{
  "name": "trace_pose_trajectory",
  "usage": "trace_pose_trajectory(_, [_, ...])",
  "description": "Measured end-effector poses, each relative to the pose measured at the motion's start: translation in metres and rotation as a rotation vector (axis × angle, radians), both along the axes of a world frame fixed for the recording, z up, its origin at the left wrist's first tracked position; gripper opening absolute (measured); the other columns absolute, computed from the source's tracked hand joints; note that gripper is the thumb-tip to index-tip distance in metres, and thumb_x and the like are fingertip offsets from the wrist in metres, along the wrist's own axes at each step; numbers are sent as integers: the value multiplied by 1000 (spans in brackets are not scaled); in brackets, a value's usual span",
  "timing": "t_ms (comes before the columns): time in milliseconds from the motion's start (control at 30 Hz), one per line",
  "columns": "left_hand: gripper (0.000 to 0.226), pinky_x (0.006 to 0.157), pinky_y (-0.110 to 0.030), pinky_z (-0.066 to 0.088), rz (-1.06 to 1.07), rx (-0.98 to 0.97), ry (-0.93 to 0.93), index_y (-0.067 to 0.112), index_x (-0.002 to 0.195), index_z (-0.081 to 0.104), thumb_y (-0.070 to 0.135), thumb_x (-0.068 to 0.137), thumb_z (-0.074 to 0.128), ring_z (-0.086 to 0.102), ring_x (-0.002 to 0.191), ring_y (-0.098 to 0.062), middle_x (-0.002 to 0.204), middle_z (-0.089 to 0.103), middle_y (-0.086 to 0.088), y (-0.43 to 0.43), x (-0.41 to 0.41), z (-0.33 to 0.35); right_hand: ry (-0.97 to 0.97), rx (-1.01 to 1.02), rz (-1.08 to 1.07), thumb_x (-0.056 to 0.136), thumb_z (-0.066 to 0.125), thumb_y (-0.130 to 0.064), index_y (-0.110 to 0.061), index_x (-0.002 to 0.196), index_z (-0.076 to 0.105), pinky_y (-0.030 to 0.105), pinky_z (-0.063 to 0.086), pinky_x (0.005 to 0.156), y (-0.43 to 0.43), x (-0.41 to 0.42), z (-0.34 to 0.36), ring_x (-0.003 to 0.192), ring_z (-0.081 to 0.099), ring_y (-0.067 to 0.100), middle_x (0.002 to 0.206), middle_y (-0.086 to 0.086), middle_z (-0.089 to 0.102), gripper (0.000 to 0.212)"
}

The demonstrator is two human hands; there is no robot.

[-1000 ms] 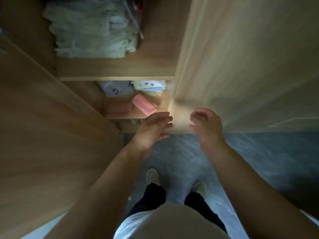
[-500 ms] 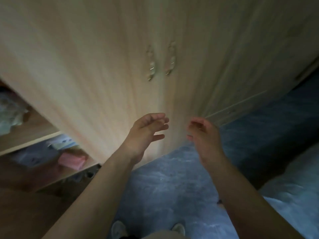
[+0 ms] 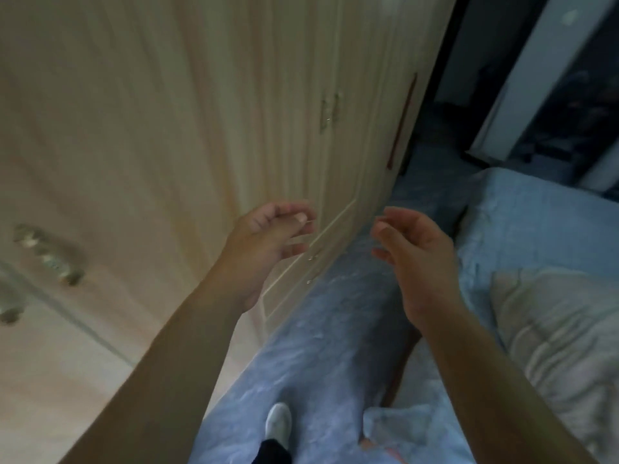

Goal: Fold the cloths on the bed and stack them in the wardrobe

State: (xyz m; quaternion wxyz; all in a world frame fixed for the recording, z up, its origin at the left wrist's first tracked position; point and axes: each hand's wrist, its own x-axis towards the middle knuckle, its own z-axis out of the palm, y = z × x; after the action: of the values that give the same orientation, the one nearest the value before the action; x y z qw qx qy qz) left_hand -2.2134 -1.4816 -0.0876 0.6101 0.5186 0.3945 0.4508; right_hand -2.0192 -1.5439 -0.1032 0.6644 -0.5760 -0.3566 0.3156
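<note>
Standing between wardrobe [image 3: 167, 128] and bed [image 3: 536, 229], the person is looking like they're between loads: left hand [image 3: 264, 249] and right hand [image 3: 418, 262] are hanging mid-frame, fingers loosely curled, gripping nothing. Next move, I'd guess, is reaching right and down for a cloth [image 3: 549, 329], the pale crumpled one lying on the blue bedding at right. Wardrobe doors are filling the upper left, blue carpet [image 3: 318, 363] is running down the middle; light is dim and blurry.

Both forearms bare, no sleeves in view. Left hand [image 3: 264, 239] and right hand [image 3: 415, 259] bare too: no gloves, rings or watch. White shoe [image 3: 278, 421], dark trouser leg [image 3: 270, 452] above it.
</note>
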Motion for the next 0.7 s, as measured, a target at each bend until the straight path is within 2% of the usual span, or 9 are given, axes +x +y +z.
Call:
trace_pose_trajectory(100, [17,97,-48,56,-89,53,-21,13,110,71,6,101,59,69,118,-31,115,77,-8,49,49,8,-12,26,-92,92,72,-9,-21,107,71,36,61,85,33,45,10,92,72,13,93,-6,76,19])
trace_pose_trajectory(233, [18,101,-51,55,-209,137,-11,14,113,72,8,101,60,71,116,-25,117,77,-5,130,115,26,-42,42,-193,93,72,-11,-19,114,71,36,61,87,93,101,26,99,73,15,101,-2,77,23])
trace_pose_trajectory(433, [18,101,-49,56,-358,199,-43,19,111,73,10,100,61,71,115,-24,114,78,-2,250,214,60,-60,49,-325,94,70,-10,-17,119,69,39,61,90,186,174,55,100,72,12,105,-1,76,26])
trace_pose_trajectory(700, [20,97,-45,56,-505,204,-66,16,116,71,9,101,61,71,115,-21,118,77,-3,344,337,65,-59,67,-507,92,71,-6,-14,115,70,45,61,91,257,277,66,100,73,18,101,2,76,24])
